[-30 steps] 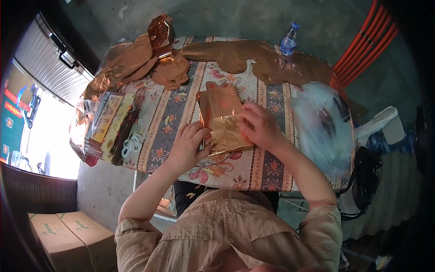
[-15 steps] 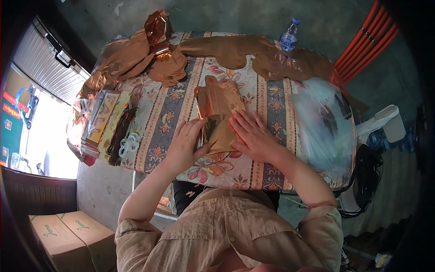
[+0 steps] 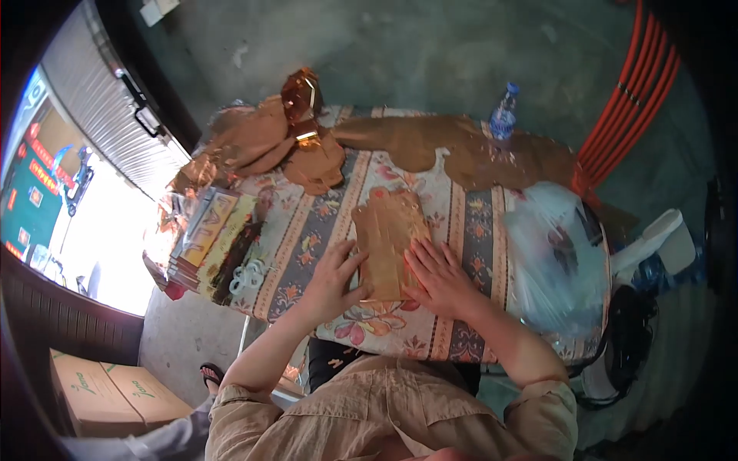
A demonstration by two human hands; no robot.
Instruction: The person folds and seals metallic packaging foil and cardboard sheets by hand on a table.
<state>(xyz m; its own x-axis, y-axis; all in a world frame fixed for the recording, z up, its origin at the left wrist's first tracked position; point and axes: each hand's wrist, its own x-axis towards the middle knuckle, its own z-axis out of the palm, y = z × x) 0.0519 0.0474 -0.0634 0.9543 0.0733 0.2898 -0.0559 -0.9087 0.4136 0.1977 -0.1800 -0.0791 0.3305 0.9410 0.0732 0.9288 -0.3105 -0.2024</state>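
A flat, folded copper-coloured foil balloon [image 3: 388, 246] lies on the flowered tablecloth in front of me. My left hand [image 3: 336, 280] rests along its left edge, the fingers apart and the thumb by the lower corner. My right hand [image 3: 440, 278] lies flat with spread fingers over its right edge. Neither hand is wrapped around anything. Beyond it, more flat copper foil pieces [image 3: 415, 142] stretch along the far side of the table, and a crumpled heap of foil [image 3: 257, 142] lies at the far left.
Yellow printed packets [image 3: 219, 238] and white rings of ribbon or tape [image 3: 247, 278] lie on the left. Clear plastic bags [image 3: 557, 261] cover the right end. A water bottle [image 3: 503, 113] stands at the back. Cardboard boxes [image 3: 115, 392] and another person's sandalled foot [image 3: 211, 376] are lower left.
The lower part of the foil balloon now lies flatter. My left fingers have come off its surface to its left edge. Another person's foot and grey clothing have appeared lower left; the view has shifted.
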